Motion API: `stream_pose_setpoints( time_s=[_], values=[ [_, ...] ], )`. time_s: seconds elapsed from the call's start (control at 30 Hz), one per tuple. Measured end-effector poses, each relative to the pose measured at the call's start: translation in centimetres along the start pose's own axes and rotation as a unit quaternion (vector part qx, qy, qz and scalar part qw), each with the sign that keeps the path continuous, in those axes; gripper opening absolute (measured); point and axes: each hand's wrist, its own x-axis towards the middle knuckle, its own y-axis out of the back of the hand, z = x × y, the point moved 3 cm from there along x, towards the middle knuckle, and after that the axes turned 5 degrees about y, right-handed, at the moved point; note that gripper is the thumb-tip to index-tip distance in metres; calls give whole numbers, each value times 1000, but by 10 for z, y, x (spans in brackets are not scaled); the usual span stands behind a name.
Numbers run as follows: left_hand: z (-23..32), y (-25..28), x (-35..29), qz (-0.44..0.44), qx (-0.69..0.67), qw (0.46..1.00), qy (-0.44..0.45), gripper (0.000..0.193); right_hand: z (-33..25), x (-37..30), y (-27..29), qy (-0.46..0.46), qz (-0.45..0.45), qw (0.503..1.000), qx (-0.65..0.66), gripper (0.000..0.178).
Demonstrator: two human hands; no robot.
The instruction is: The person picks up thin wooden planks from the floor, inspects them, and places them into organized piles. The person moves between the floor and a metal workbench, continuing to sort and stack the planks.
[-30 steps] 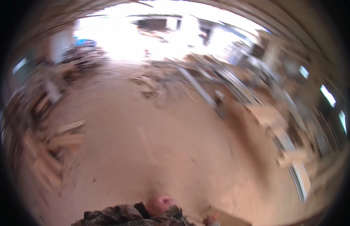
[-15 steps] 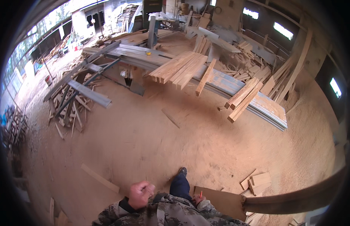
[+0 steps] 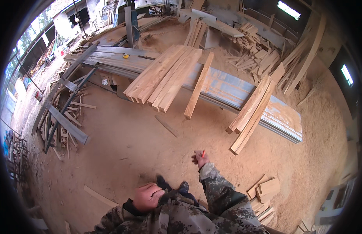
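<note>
Above the dusty floor (image 3: pixel 107 160), the right hand (image 3: pixel 199 158) holds a red pen (image 3: pixel 203 153), or perhaps a pencil, in bent fingers, well apart from the beams (image 3: pixel 161 78). The left hand (image 3: pixel 148 197) is curled in front of the jacket (image 3: pixel 177 218); whether it grips anything, I cannot tell. A steady pinch close to the pen's point would likely give the best control. Beyond, the beams lie across the bench (image 3: pixel 284 117), near ends jutting past its edge, so a bump could shift them. One sliver (image 3: pixel 165 126) on the ground before the bench may trip a foot; offcuts (image 3: pixel 263 191) lie to the right.
</note>
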Motion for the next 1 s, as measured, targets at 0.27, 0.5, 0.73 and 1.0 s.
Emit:
stream_pose_setpoints(
  time_s=[0.27,0.5,0.73,1.0],
  values=[
    [-64,19,132,-44,-12,997,-65,6,-100,117,-25,10,32,996,86,44],
    [-128,59,272,-60,-20,996,-61,7,-131,202,-39,18,119,992,37,53],
    [-133,56,385,-123,-65,990,-39,8,-134,229,-56,80,135,985,68,47],
    [-137,-25,435,-181,-182,962,93,15,-135,186,-70,84,92,990,65,49]
  ],
)
